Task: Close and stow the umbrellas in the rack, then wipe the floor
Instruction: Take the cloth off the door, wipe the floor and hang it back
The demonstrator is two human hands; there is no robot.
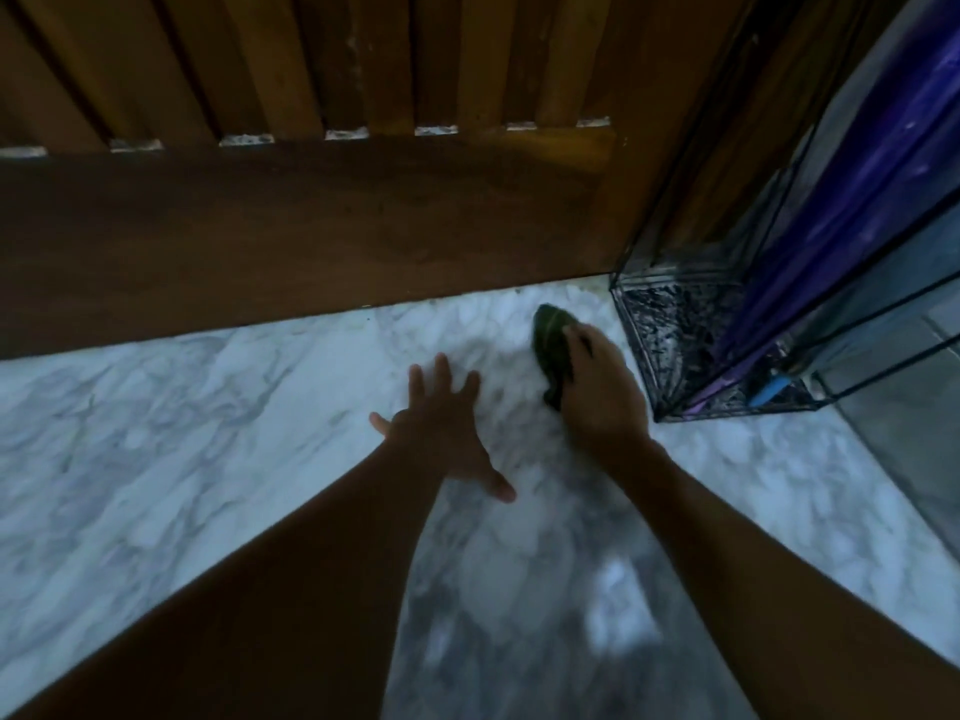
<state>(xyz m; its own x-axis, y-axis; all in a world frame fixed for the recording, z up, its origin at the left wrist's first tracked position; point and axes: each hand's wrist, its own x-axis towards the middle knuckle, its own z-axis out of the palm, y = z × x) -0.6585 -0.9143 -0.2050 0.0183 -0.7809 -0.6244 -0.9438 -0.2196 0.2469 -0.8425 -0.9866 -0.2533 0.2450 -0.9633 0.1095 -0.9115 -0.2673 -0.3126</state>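
Note:
My right hand (597, 389) presses a dark green cloth (551, 337) against the white marble floor (208, 433), close to the foot of the rack. Only the cloth's far end shows past my fingers. My left hand (441, 433) lies flat on the floor with its fingers spread, a little left of the cloth and holding nothing. The black wire rack (670, 324) stands at the right. A closed purple umbrella (852, 200) leans inside it, its tip down at the rack's base. A small blue object (774, 389) also lies at the rack's bottom.
A brown wooden door (311, 226) with vertical slats runs along the far side of the floor. A grey wall (914, 397) rises behind the rack at the right. The picture is dim and slightly blurred.

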